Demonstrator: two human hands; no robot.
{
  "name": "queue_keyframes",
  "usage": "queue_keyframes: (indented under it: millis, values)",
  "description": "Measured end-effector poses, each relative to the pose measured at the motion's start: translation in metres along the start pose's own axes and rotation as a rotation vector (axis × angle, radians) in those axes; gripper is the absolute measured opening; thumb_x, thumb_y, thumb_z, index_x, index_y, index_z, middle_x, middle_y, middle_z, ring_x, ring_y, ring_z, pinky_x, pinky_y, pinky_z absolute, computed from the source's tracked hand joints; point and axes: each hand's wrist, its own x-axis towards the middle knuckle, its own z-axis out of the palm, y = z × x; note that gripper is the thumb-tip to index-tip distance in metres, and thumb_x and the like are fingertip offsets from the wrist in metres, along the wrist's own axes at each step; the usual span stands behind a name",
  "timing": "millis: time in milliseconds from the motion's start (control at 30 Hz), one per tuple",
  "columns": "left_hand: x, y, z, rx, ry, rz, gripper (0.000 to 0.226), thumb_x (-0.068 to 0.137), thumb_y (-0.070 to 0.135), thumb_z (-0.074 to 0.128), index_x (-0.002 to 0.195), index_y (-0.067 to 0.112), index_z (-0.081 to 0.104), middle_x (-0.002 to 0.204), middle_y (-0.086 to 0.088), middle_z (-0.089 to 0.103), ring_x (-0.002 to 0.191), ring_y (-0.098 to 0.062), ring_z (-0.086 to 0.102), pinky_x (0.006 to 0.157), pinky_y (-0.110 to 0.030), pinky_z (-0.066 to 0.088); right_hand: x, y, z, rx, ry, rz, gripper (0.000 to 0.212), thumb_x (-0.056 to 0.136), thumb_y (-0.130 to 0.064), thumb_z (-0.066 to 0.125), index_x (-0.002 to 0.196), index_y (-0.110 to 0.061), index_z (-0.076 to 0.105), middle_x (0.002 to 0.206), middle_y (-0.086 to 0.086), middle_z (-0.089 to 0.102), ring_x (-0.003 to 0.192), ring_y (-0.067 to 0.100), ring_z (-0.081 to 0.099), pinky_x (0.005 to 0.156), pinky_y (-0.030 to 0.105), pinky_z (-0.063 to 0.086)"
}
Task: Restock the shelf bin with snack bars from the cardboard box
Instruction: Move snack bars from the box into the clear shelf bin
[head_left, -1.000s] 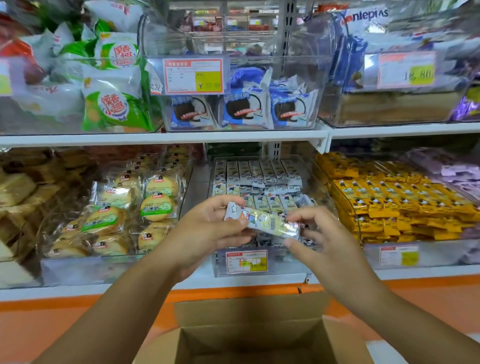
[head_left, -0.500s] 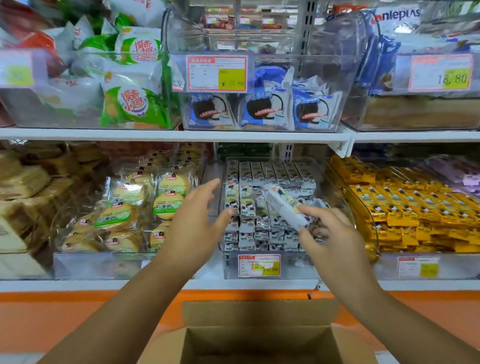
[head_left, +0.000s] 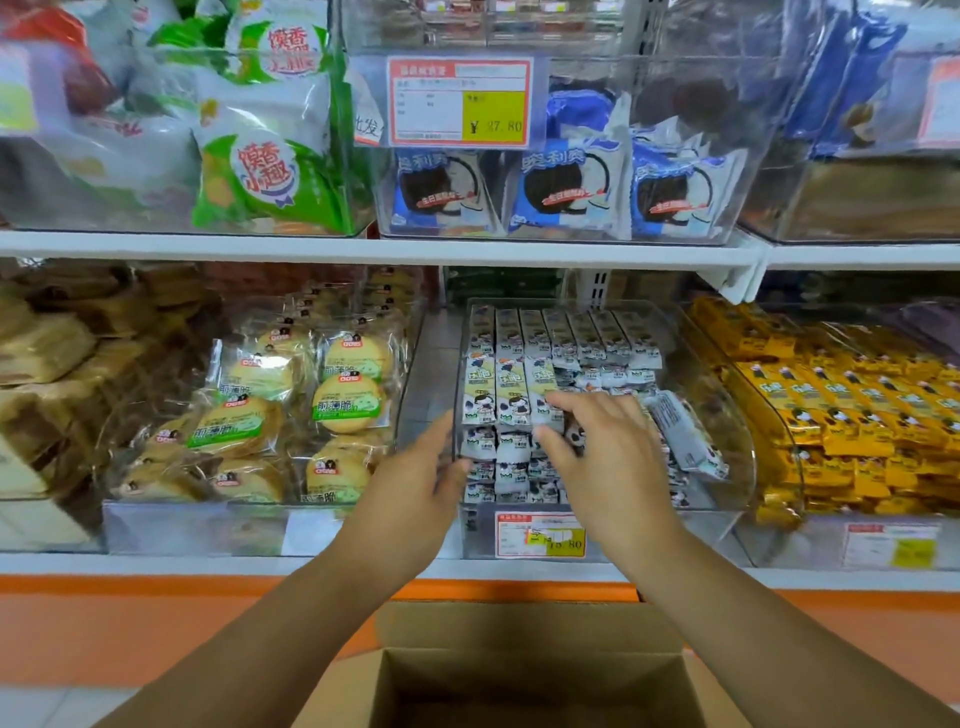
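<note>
A clear shelf bin (head_left: 730, 467) on the lower shelf holds several rows of white-and-green snack bars (head_left: 511, 397). My right hand (head_left: 602, 457) reaches into the bin, its fingers spread over the front stack and touching the bars. One snack bar (head_left: 685, 439) lies tilted and loose against the pile just right of that hand. My left hand (head_left: 415, 483) has straight fingers at the bin's left wall and holds nothing. The open cardboard box (head_left: 524, 675) sits below my arms; its inside is dark and I see no bars in it.
Left of the bin is a bin of round cakes in clear wrappers (head_left: 343, 400). Yellow-wrapped bars (head_left: 852, 410) fill the bin on the right. The upper shelf (head_left: 467, 249) carries bins of blue cookie packs (head_left: 566, 192) and green bags (head_left: 265, 176).
My right hand carried a snack bar from in front of the shelf into the bin and let it go there. My left hand left the bar and moved to the bin's left wall.
</note>
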Motion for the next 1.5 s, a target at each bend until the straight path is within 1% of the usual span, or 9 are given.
queue_keyframes:
  millis: [167,233,367,500,667,900,1133,1267,1500]
  values:
    - [-0.001,0.004,-0.001,-0.013,-0.007,-0.010,0.059,0.102,0.026,0.046,0.155,0.032,0.020,0.148,0.006,0.049,0.130,-0.012,0.050,0.102,-0.025,0.039,-0.003,0.008,-0.009,0.036,-0.044,-0.061,0.040,0.095,-0.035,0.052,0.135,-0.029,0.051,0.124,-0.006,0.059,0.121,0.014,0.039,0.100,0.030,0.033]
    - [-0.003,0.012,-0.003,0.020,0.073,0.011,0.063,0.101,0.027,0.048,0.156,0.029,0.016,0.154,0.006,0.038,0.128,-0.012,0.048,0.106,-0.028,0.037,-0.007,0.016,-0.021,0.038,-0.003,-0.072,0.039,0.095,-0.031,0.054,0.133,-0.028,0.052,0.123,-0.006,0.059,0.121,0.014,0.040,0.100,0.031,0.034]
    - [-0.006,0.043,0.002,0.189,0.262,0.258,0.057,0.100,0.029,0.050,0.152,0.028,0.028,0.155,0.012,0.031,0.143,-0.006,0.023,0.116,-0.027,0.025,-0.020,0.047,-0.058,0.010,0.152,-0.094,0.026,0.093,-0.016,0.058,0.118,-0.022,0.062,0.115,-0.007,0.060,0.112,0.011,0.043,0.093,0.017,0.029]
    - [-0.002,0.080,0.037,0.236,0.101,0.453,0.051,0.100,0.034,0.050,0.149,0.033,0.034,0.154,0.015,0.033,0.140,-0.001,0.023,0.110,-0.012,0.015,-0.036,0.083,-0.092,-0.014,0.133,0.031,0.026,0.094,-0.015,0.054,0.118,-0.022,0.060,0.115,-0.009,0.055,0.115,0.014,0.044,0.090,0.019,0.028]
    - [0.028,0.116,0.082,0.305,-0.065,0.516,0.052,0.098,0.034,0.056,0.147,0.029,0.040,0.154,0.010,0.037,0.142,-0.011,0.028,0.115,-0.024,0.019,-0.057,0.106,-0.104,0.041,0.081,0.108,0.029,0.095,-0.019,0.053,0.123,-0.025,0.057,0.107,-0.013,0.045,0.110,0.016,0.048,0.089,0.034,0.044]
    - [0.072,0.116,0.106,0.433,-0.214,0.575,0.055,0.088,0.041,0.068,0.139,0.026,0.054,0.149,0.006,0.047,0.140,-0.011,0.036,0.116,-0.026,0.022,-0.066,0.127,-0.108,0.105,0.014,0.121,0.033,0.095,-0.027,0.051,0.128,-0.029,0.053,0.111,-0.014,0.045,0.104,0.007,0.051,0.082,0.022,0.044]
    - [0.073,0.101,0.105,0.442,-0.156,0.556,0.048,0.090,0.044,0.065,0.135,0.031,0.057,0.125,0.003,0.050,0.119,-0.016,0.044,0.103,-0.036,0.041,-0.065,0.129,-0.106,0.133,-0.007,0.146,0.034,0.095,-0.029,0.050,0.129,-0.029,0.051,0.111,-0.014,0.043,0.102,0.007,0.051,0.086,0.030,0.047]
    - [0.069,0.097,0.106,0.474,-0.121,0.541,0.042,0.096,0.036,0.058,0.138,0.027,0.054,0.150,0.004,0.041,0.142,-0.015,0.032,0.115,-0.031,0.028,-0.065,0.124,-0.101,0.134,0.008,0.150,0.033,0.095,-0.028,0.051,0.128,-0.031,0.051,0.110,-0.012,0.044,0.097,0.006,0.052,0.083,0.029,0.048]
    - [0.067,0.098,0.105,0.474,-0.144,0.519,0.049,0.098,0.033,0.057,0.145,0.031,0.043,0.155,0.008,0.038,0.143,-0.013,0.032,0.116,-0.029,0.025,-0.063,0.119,-0.098,0.111,0.008,0.167,0.036,0.095,-0.027,0.052,0.130,-0.029,0.049,0.108,-0.014,0.040,0.098,0.004,0.048,0.074,0.011,0.039]
